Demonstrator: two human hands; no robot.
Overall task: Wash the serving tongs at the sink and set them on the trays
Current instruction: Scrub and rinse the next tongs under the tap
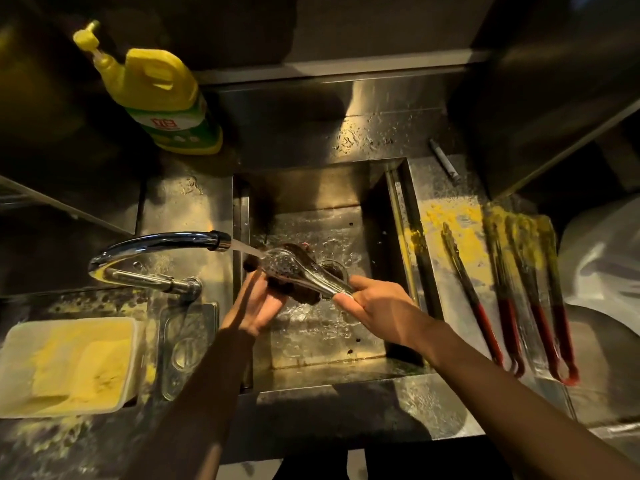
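Note:
Over the steel sink (pixel 311 344), my right hand (pixel 377 306) grips the narrow end of a clear plastic serving tong (pixel 294 266). Its wide dotted head lies under the water stream from the faucet (pixel 156 244). My left hand (pixel 256 303) presses a dark scouring pad (pixel 298 289) against the underside of the tong. Several red-handled tongs (pixel 474 299) lie side by side on the wet steel tray surface (pixel 446 306) to the right of the sink, their tips dusted with yellow powder.
A yellow detergent bottle (pixel 162 95) stands at the back left. A white tub of yellow powder (pixel 65 365) and a clear lid (pixel 187 348) sit left of the sink. A small grey pen-like item (pixel 445 162) lies behind the tray. White plastic (pixel 602 265) bulges at the far right.

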